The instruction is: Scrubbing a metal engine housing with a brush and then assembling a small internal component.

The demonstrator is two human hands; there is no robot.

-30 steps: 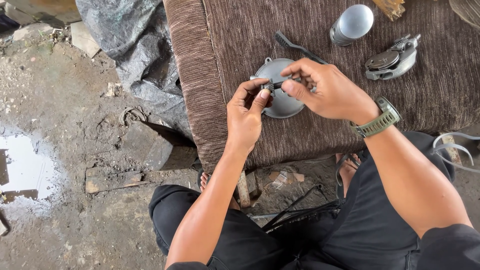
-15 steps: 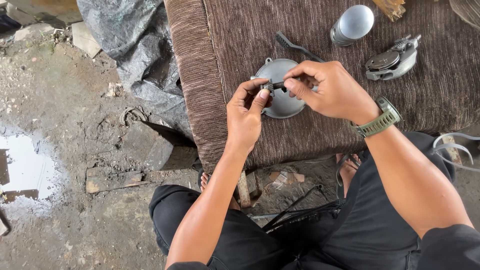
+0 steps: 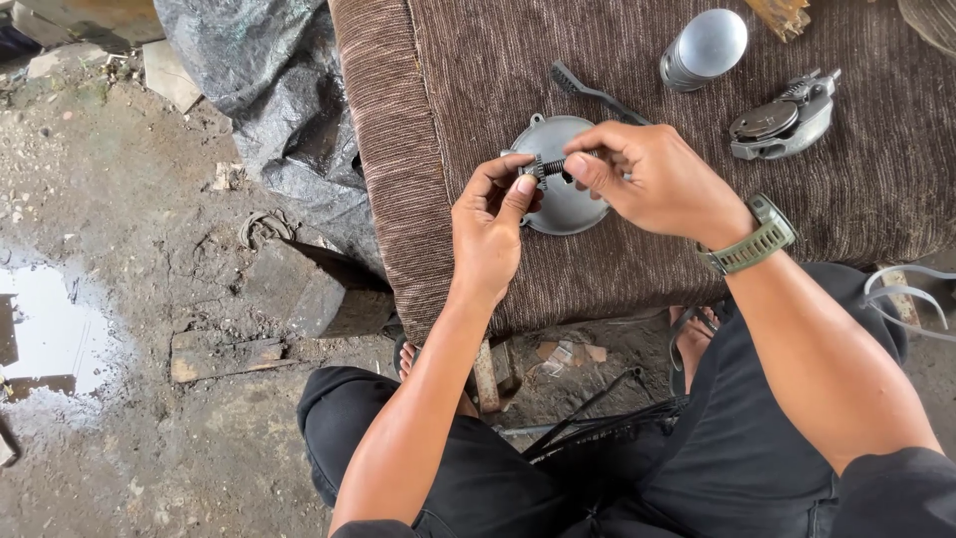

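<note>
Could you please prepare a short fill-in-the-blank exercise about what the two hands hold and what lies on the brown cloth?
1. The left hand and the right hand hold a small dark bolt-like part ____ them.
2. Under the hands, a round grey metal cover lies on the ____ cloth.
3. The green watch is on the ____ wrist.
4. The dark brush lies ____ on the cloth than the cover does.

Missing words: between; brown; right; farther

hands 2 [image 3: 490,224] | round cover 1 [image 3: 568,204] | brush 1 [image 3: 595,92] | cylinder 1 [image 3: 705,50]
</note>
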